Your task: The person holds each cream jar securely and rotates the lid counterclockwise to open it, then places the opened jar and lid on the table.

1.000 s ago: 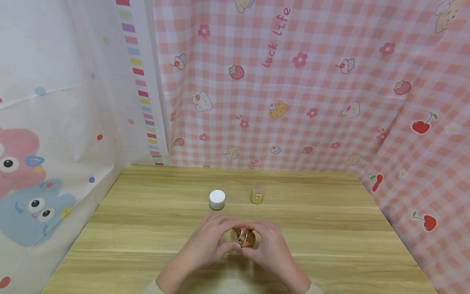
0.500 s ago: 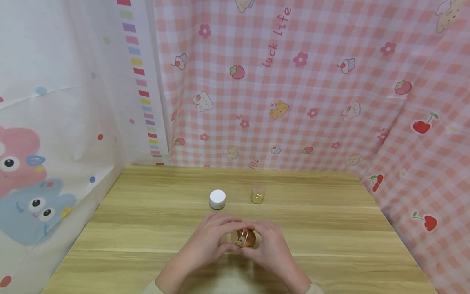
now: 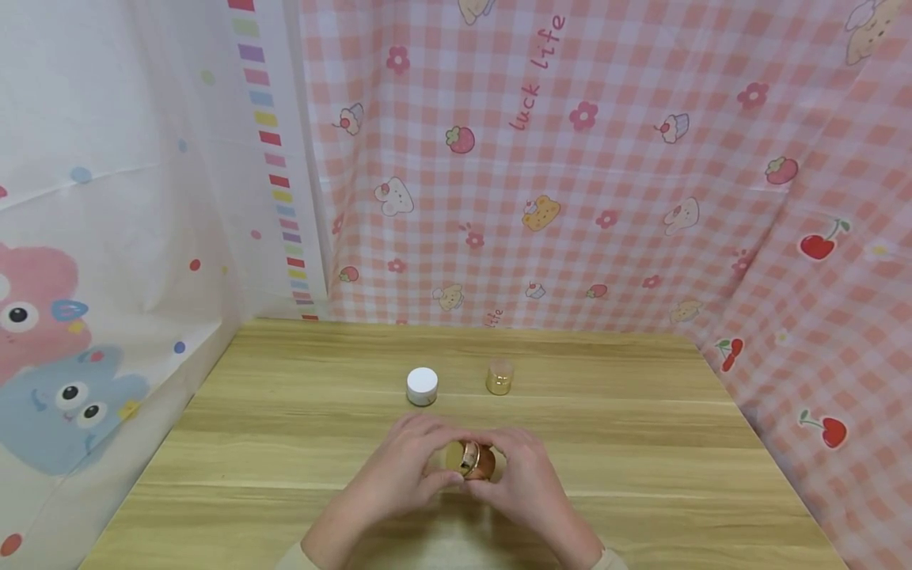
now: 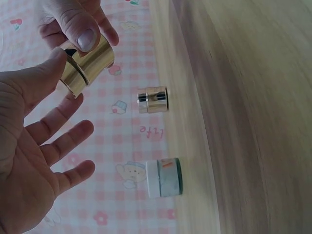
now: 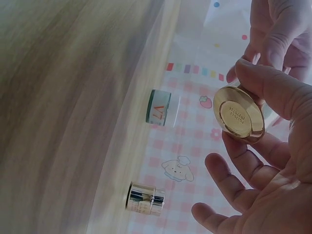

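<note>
In the head view a small gold cosmetic jar [image 3: 483, 462] is held tilted on its side above the table, between my two hands. My left hand [image 3: 404, 463] pinches its lid end [image 4: 73, 84] between thumb and index finger; the other fingers spread away from it in the left wrist view. From the opposite side my right hand [image 3: 522, 475] grips the jar's body by thumb and fingers. Its round gold base [image 5: 240, 116], with small stamped print, faces the right wrist camera. The contents of the jar cannot be seen.
Beyond my hands, a white-lidded jar [image 3: 423, 387] stands upright on the wooden table [image 3: 285, 427]. A second gold jar [image 3: 499, 378] stands to its right. A pink checked cloth [image 3: 499, 174] hangs behind the table's far edge.
My left thumb and fingers shift slightly at the lid end, and more of its gold top shows now than half a second ago. Both standing jars stay in place.
</note>
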{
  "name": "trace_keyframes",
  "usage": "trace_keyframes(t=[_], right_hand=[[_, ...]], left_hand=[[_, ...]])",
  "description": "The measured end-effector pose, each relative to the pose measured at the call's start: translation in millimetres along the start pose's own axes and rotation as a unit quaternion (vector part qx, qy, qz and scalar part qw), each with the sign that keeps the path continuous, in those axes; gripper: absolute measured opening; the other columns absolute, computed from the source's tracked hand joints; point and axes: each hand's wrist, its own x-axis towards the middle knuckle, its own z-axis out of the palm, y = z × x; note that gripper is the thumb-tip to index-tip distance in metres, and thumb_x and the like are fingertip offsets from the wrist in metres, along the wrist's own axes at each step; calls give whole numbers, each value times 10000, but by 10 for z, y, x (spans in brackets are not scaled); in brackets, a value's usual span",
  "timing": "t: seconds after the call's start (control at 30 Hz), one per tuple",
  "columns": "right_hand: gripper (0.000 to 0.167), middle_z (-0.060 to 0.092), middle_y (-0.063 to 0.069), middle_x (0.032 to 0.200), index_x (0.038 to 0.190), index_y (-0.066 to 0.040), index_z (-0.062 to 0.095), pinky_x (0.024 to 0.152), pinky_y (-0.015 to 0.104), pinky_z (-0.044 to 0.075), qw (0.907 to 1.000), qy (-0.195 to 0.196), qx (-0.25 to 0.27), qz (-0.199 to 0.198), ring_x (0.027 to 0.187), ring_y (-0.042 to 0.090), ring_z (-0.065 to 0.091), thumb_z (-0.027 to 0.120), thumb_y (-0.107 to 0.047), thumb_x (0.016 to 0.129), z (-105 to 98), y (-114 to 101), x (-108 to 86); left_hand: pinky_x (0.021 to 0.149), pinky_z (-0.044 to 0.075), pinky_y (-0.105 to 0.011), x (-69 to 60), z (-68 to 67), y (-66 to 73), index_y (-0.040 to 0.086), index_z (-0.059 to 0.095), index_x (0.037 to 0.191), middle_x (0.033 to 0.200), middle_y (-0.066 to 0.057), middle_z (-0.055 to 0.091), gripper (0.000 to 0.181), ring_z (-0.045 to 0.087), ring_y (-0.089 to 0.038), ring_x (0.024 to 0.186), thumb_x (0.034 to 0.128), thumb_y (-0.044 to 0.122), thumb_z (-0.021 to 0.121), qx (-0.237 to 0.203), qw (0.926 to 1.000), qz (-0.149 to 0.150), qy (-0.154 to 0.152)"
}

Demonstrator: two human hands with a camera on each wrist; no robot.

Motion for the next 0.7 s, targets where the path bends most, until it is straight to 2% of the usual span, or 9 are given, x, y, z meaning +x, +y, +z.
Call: trace_keyframes(t=[0.2, 0.43, 0.7], right_hand=[[591, 813, -97, 1076, 1197, -224, 805, 960, 416, 601, 10000, 12, 8, -37, 1022, 74, 728, 1030, -230, 650, 0, 3, 0], [509, 813, -76, 1032, 1095, -184, 807, 929, 402, 610, 9999, 89, 4, -82, 994, 92, 733, 1030, -215, 639, 5, 1, -1], [481, 814, -48, 1042, 1088, -144, 802, 940, 418, 615, 9999, 50, 148, 21, 1011, 127, 742, 1015, -171, 657, -15, -20, -4]], left_hand=[[1208, 435, -535, -1, 12, -31, 287, 682, 1385, 1342, 88, 731, 562, 625, -165, 1304, 864, 316, 891, -154, 9999, -64, 34], [1147, 481, -523, -19, 15, -53, 246, 685, 1352, 1315, 104, 744, 529, 638, -152, 1263, 872, 322, 893, -207, 9996, -46, 199], [1108, 513, -506, -23, 21, -62, 260, 690, 1321, 1293, 155, 740, 476, 647, -140, 1241, 893, 329, 887, -380, 9986, -171, 337]])
